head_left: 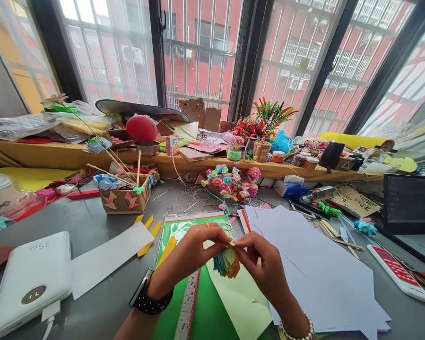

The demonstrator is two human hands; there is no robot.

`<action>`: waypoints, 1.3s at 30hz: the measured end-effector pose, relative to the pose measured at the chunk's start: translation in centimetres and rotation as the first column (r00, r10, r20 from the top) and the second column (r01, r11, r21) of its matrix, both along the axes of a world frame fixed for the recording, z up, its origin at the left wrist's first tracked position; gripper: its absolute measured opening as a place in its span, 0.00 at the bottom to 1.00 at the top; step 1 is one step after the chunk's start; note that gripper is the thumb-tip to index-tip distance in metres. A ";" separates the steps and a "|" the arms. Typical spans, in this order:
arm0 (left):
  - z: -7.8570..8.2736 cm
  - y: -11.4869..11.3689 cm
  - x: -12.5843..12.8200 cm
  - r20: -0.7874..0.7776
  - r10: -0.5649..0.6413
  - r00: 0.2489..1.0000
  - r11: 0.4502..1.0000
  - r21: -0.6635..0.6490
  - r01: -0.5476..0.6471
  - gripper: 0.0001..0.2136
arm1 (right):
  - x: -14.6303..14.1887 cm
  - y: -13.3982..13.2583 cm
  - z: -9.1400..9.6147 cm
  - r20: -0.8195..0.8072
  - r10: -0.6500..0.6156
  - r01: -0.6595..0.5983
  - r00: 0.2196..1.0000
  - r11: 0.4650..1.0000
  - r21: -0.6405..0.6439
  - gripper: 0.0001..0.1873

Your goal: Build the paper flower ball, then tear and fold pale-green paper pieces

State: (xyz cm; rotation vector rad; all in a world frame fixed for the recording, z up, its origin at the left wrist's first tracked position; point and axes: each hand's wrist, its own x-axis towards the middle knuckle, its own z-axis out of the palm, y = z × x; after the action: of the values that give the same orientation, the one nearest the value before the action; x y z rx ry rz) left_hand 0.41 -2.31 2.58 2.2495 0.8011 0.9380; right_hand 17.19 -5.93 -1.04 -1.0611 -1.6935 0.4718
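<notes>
A folded paper flower (227, 262) in blue, pale green and orange hangs between my hands, above a pale green sheet of paper (238, 307). My left hand (202, 243) pinches at its top edge, with thumb and forefinger pressed together. My right hand (261, 257) pinches the same spot from the other side, and the fingertips of both hands nearly meet. A small pale bit shows between them, too small to name. Beneath lies a green mat (207, 302) with a ruler (190, 302) on it. Yellow paper strips (167, 251) lie beside my left wrist.
White paper sheets (315, 278) spread to the right, near a white and red calculator (398, 274) and a laptop (411, 203). At left are a white power bank (31, 278) and a cardboard box (125, 200) holding sticks. Paper flowers (226, 182) stand behind the mat.
</notes>
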 end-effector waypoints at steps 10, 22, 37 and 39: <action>-0.3 0.1 0.4 0.123 -0.002 0.992 0.965 -0.260 0.034 0.09 | 0.1 -0.1 0.1 -0.115 -0.025 0.018 0.993 0.998 -0.058 0.03; 0.0 -0.2 0.6 -0.042 -0.032 0.999 0.955 -0.297 0.018 0.14 | 0.5 -0.1 0.7 0.000 -0.053 0.053 0.999 0.995 -0.080 0.08; 0.5 -0.9 0.7 -0.078 0.074 0.994 0.980 -0.179 -0.087 0.19 | -0.1 -0.2 0.5 0.067 -0.161 0.159 0.985 0.987 0.027 0.06; 0.4 -0.9 0.9 -0.054 0.082 0.995 0.984 -0.157 -0.090 0.17 | -0.2 -0.2 0.3 0.049 -0.188 0.186 0.981 0.981 0.047 0.05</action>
State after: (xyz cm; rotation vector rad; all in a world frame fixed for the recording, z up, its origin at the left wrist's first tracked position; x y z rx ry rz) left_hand 1.33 -3.24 2.97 2.1201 0.9666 0.8310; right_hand 16.96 -6.08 -0.74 -1.1983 -1.6236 0.2882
